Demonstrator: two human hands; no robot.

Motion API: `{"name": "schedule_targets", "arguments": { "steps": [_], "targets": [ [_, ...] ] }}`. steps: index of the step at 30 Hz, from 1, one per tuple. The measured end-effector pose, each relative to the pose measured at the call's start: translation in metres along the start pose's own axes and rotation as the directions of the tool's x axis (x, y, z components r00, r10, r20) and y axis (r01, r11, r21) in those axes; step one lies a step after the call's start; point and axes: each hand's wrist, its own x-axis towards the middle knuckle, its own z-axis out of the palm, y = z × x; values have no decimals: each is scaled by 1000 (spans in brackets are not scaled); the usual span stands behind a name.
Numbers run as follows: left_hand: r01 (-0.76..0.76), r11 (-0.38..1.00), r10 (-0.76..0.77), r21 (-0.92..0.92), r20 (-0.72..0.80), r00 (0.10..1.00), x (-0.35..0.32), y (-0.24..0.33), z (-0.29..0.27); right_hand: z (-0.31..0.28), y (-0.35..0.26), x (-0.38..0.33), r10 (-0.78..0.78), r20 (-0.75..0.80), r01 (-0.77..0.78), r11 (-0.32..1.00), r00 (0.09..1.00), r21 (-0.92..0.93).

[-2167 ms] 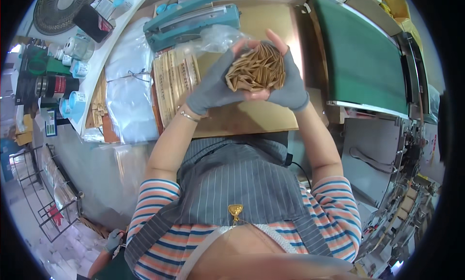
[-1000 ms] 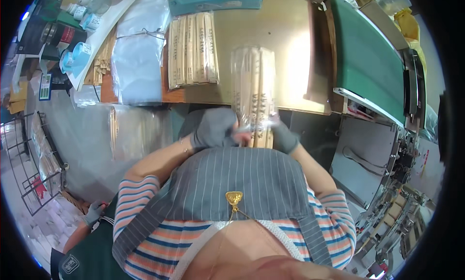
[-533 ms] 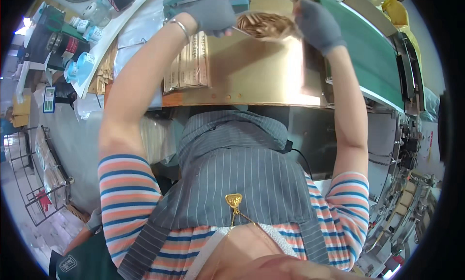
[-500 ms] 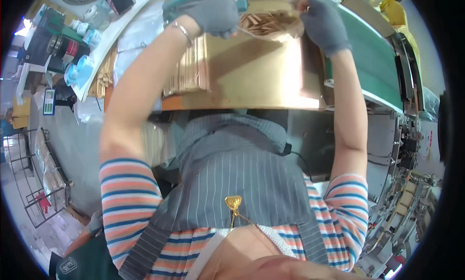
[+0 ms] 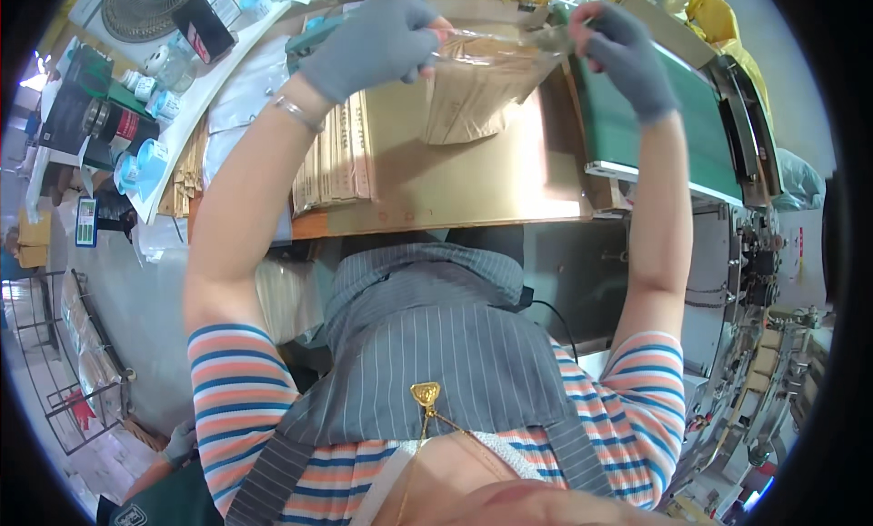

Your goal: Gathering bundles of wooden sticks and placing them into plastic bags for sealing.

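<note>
A clear plastic bag (image 5: 477,94) with a bundle of brown kraft paper pieces inside hangs over the tan tabletop (image 5: 400,190). My left hand (image 5: 377,44), in a grey fingertip-free glove, is closed on the bag's upper left edge. At its upper right edge my right hand (image 5: 627,58), gloved the same way, pinches the film between thumb and fingers. The bag's top is stretched between both hands. Left of the bag, a row of flat brown paper packets (image 5: 336,153) lies near the table's front edge, partly below my left forearm.
To the right is a green conveyor-like surface (image 5: 673,117) with a pale metal edge. Clear plastic sheets (image 5: 241,90) lie at the left. A side shelf carries bottles and a blue tape dispenser (image 5: 136,167). At lower left another person's gloved hand (image 5: 180,442) shows.
The bag has swung from showing its open top to hanging down with the paper bundle visible below. My left hand has shifted left, and the whole view has moved slightly.
</note>
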Motion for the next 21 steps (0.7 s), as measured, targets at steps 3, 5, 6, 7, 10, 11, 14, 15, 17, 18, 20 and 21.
{"name": "schedule_targets", "arguments": {
  "steps": [3, 5, 6, 7, 10, 11, 14, 15, 17, 18, 20, 21],
  "targets": [
    [13, 999, -13, -33, -2, 1000, -18, 33, -6, 42, -48, -6, -481, -187, 510, 843, 857, 169],
    [36, 998, -35, -51, 23, 999, -28, 45, -8, 58, -47, -4, -553, 162, 554, 676, 817, -486],
    [-82, 996, 81, -26, -39, 996, -30, 44, -9, 67, -23, -5, -442, 159, 468, 807, 883, -360],
    [-190, 982, 190, 10, -107, 976, -30, 40, -13, 76, -23, -2, -445, 161, 472, 808, 881, -354],
    [-219, 967, 182, -129, -249, 951, -33, -20, -4, 106, -29, 27, -276, -118, 294, 938, 954, 183],
    [-245, 949, 178, -199, -303, 936, -34, -43, 2, 118, -23, 41, -283, -111, 300, 934, 953, 195],
    [240, 813, -299, -531, -26, 954, -38, -111, 13, 164, 8, 86, -223, 58, 228, 894, 973, -385],
    [334, 750, -407, -571, -1, 913, -35, -143, 20, 175, 25, 107, -230, 66, 238, 898, 971, -371],
    [338, 749, -441, -570, -47, 896, -30, -177, 30, 187, 63, 153, -139, -360, 19, 948, 922, -318],
    [336, 745, -466, -576, -88, 881, -23, -190, 34, 192, 82, 177, -134, -367, 13, 949, 921, -314],
    [282, 695, -461, -661, -109, 881, -13, -209, 37, 209, 95, 209, -182, -434, -35, 894, 882, -448],
    [213, 639, -453, -739, -137, 881, -9, -218, 35, 216, 91, 216, -177, -430, -32, 900, 885, -435]
  ]
}}
